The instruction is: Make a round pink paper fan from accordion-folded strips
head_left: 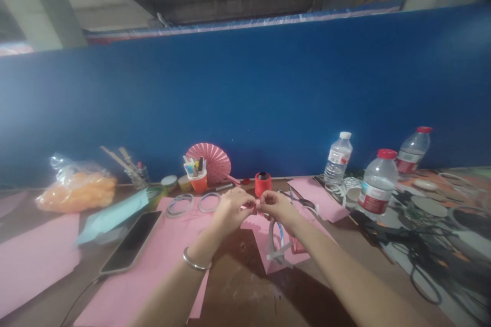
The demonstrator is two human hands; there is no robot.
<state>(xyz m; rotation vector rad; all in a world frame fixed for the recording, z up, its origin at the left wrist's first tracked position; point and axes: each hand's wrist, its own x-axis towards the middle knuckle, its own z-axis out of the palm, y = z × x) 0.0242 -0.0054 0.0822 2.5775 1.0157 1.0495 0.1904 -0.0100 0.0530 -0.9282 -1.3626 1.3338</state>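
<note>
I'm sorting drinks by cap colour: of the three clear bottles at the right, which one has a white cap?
The leftmost bottle has the white cap. The middle bottle and the rightmost bottle both have red caps.

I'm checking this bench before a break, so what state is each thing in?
Small pink piece: pinched between left hand and right hand.
Phone: lying flat, screen dark.
Pink fan: spread open.
Orange cup: upright, holding pens.
White-capped bottle: upright, closed.
Nearer red-capped bottle: upright, closed.
Farther red-capped bottle: closed.
</note>
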